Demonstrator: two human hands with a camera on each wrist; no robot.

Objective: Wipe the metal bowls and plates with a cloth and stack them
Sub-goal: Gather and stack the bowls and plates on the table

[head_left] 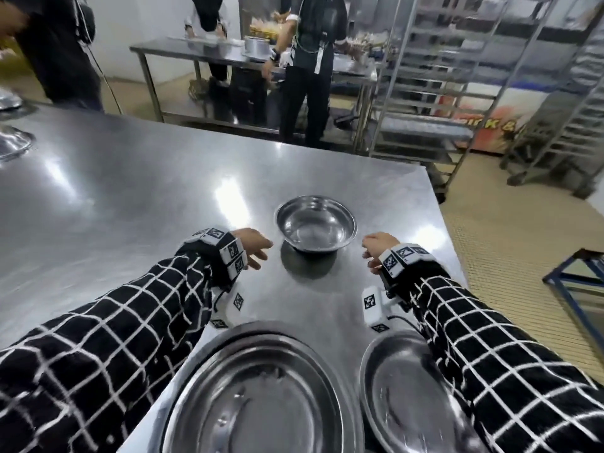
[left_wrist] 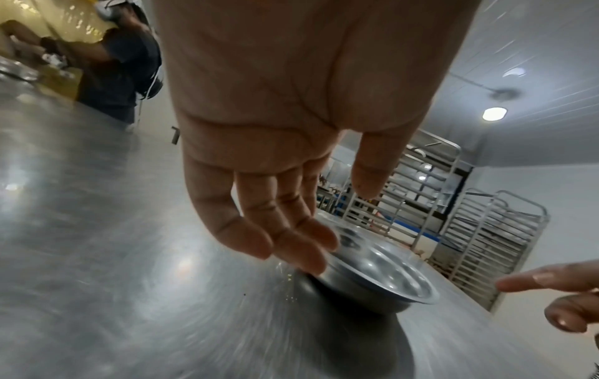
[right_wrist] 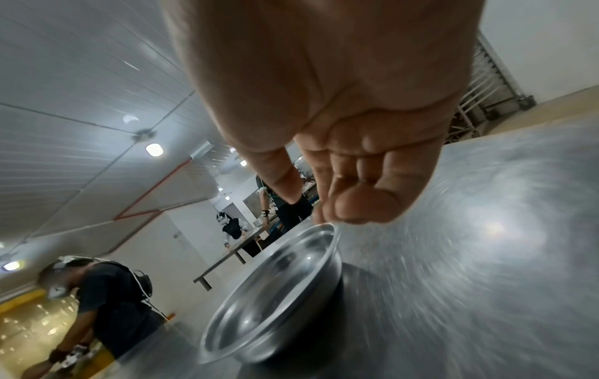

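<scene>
A small metal bowl (head_left: 315, 223) (left_wrist: 382, 279) (right_wrist: 275, 295) stands upright on the steel table between my hands. My left hand (head_left: 258, 248) (left_wrist: 330, 220) hovers just left of its rim with fingers straight, and I cannot tell if they touch it. My right hand (head_left: 376, 246) (right_wrist: 324, 202) is a little right of the bowl, apart from it, fingers loosely curled and index finger out. Both hands hold nothing. A large metal plate (head_left: 261, 397) and a second plate (head_left: 408, 387) lie side by side at the near edge, under my forearms.
The steel table (head_left: 130, 191) stretches far to the left, and its right edge (head_left: 441, 223) runs close to my right hand. More metal dishes (head_left: 13, 145) sit at the far left. People stand beyond the table, by a second table (head_left: 212, 53). Tray racks (head_left: 425, 93) stand at the back right.
</scene>
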